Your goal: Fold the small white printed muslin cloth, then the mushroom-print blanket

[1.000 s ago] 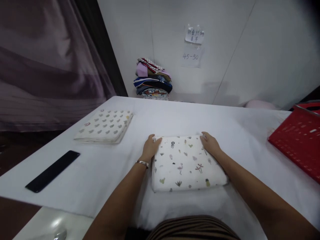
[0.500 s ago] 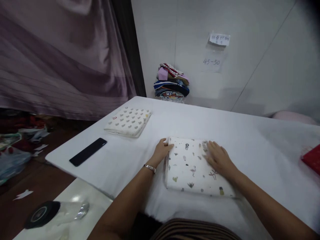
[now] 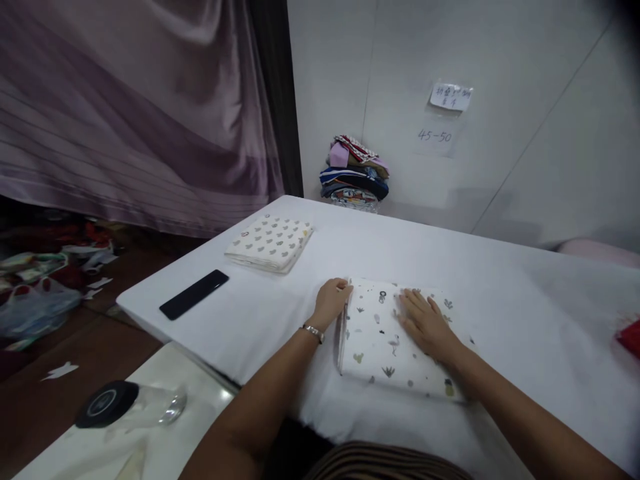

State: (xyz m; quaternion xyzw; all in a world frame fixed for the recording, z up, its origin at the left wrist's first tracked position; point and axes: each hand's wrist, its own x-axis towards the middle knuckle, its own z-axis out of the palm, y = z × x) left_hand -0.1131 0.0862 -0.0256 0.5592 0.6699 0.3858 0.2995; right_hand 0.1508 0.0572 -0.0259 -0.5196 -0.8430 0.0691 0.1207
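Observation:
A folded white cloth, printed with small plants, a flamingo and other figures, lies on the white table in front of me. At its far left corner is my left hand, fingers curled in and closed on the edge; the fingertips are partly hidden. My right hand lies flat on top of the cloth, open, with the fingers stretched towards its far side. A second folded cloth, cream with grey prints, rests farther back on the left, apart from both hands.
A black phone lies near the left edge of the table. Below stands a lower white surface with a clear bottle with a black cap. A fabric pile sits beyond the far edge, and something red is at the right.
My right hand has slid left across the printed cloth, away from its far right part. My left hand stays at the left edge, its fingers drawn closer together. The view has shifted slightly.

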